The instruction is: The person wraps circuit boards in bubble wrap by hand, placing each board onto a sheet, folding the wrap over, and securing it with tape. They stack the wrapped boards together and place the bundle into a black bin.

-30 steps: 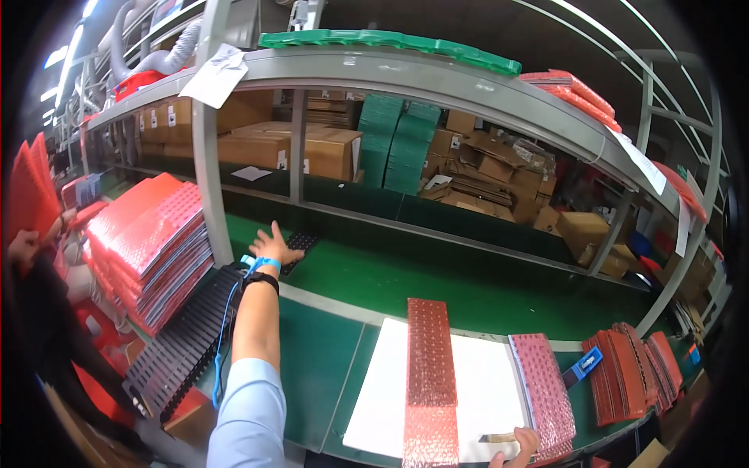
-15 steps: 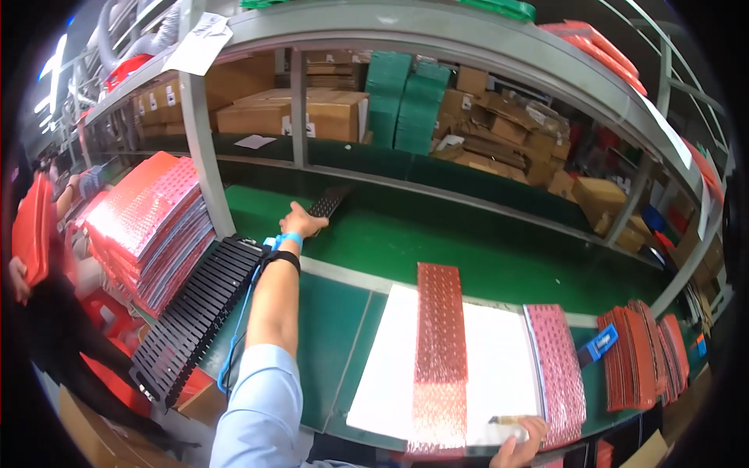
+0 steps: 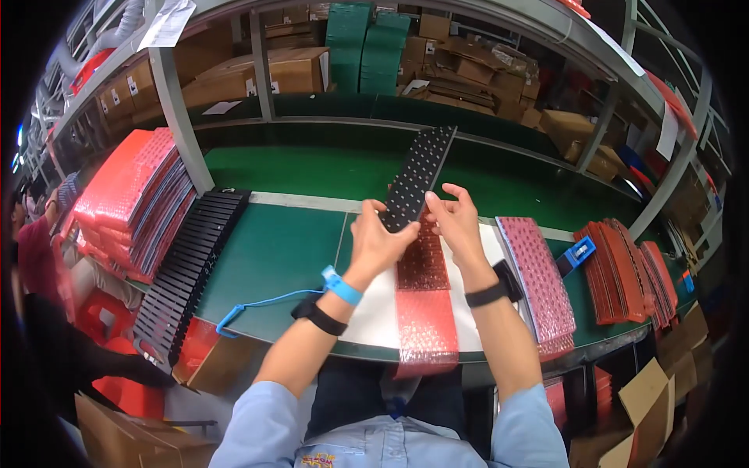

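Observation:
My left hand (image 3: pixel 381 240) is closed on the lower end of a long, narrow black board (image 3: pixel 421 168) with rows of pale dots. The board slants away over the bench. My right hand (image 3: pixel 456 222) is by its right edge, fingers apart and thumb at the edge; I make out nothing held in it. Beneath the board lies a red bubble-wrap sleeve (image 3: pixel 427 331), partly hidden, its near end over the bench edge. It rests on a white sheet (image 3: pixel 374 312). A blue wrist strap (image 3: pixel 341 286) with a cord circles my left wrist.
Left stand a black slotted rack (image 3: pixel 191 273) and a pile of red bubble-wrap packs (image 3: pixel 129 203). On the right are a pink bubble-wrap pack (image 3: pixel 537 281), a blue tape dispenser (image 3: pixel 577 253) and stacked red sleeves (image 3: pixel 612 273). A metal post (image 3: pixel 181 117) rises beyond the rack.
My left hand has brought the black board from the far left to above the sleeve. My right hand has risen from the near edge to the board; the small tool it held is no longer visible.

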A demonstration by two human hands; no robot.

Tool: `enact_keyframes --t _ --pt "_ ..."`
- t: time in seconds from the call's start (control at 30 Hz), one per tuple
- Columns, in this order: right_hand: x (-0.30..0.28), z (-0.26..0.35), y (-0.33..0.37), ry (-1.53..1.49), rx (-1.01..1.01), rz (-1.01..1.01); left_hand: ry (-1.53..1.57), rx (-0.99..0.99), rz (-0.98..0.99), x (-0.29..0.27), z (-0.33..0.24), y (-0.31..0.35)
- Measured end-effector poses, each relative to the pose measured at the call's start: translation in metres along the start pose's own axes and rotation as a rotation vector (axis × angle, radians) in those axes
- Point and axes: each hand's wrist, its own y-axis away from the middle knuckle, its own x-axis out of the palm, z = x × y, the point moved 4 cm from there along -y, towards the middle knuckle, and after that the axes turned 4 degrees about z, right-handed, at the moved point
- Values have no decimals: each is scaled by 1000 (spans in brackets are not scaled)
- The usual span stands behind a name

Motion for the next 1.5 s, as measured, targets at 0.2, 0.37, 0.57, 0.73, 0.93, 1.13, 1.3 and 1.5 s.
enact_keyframes --t 0.2,0.37,0.57,0.73,0.93,1.13,1.3,1.5 --pt "-13 -52 -13 -189 265 -27 -253 137 10 12 1 28" --pt "-44 -82 -9 -168 514 40 588 -497 341 -3 8 14" --pt "-31 -96 -16 -70 526 137 383 -413 581 22 39 6" --pt "-29 -108 -22 147 517 180 98 -321 494 22 31 14" --pt "-26 -107 -26 305 422 149 -51 -230 534 17 22 13" --pt "-22 -79 -18 783 303 164 -149 -153 545 21 28 10" --pt "-23 -72 -37 984 197 216 -334 -111 498 19 15 14" --pt "-12 -92 -131 828 25 280 -402 639 412 34 -36 76"
